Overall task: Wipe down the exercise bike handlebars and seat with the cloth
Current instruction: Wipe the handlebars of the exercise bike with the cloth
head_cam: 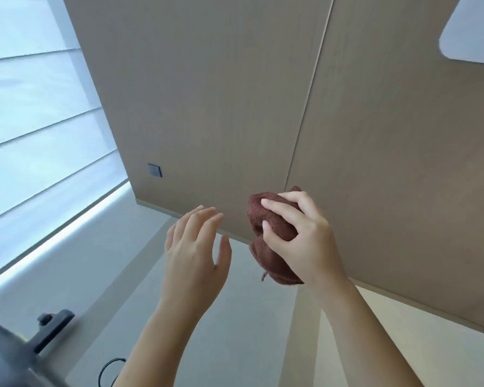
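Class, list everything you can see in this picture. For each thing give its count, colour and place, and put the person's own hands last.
cloth: one, reddish brown, bunched up, mid-frame
wall panels: two, beige, behind the hands
wall switch: one, grey, low on the left panel
window blind: one, white, left side
rounded panel: one, white, top right corner
metal part: one, black, bottom left, blurred
cable: one, black, bottom edge
floor: one, pale grey, below the wall
left hand: one, fingers straight, beside the cloth, not touching it
right hand: one, grips the cloth
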